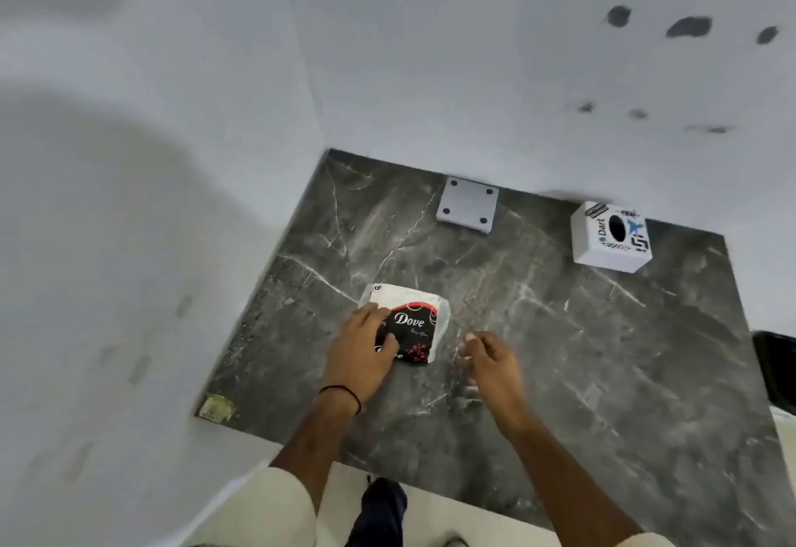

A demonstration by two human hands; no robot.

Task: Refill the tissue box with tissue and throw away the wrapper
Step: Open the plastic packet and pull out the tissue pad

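— Where's the tissue pack point(409, 322) lying?
— On the worktop point(560, 352), "Dove" showing. The left hand point(359, 357) is resting on it, fingers curling over its near-left edge; the right hand point(491, 363) is hovering just beside it, loose, holding nothing.
— And the tissue box point(610, 237)?
— Sitting far right by the wall, reading "Dart".

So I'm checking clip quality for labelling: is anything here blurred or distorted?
Head view: the right hand has smeared fingertips, the wall marks are soft, and wide-angle bending curves the left wall; the Dove tissue pack stays legible.
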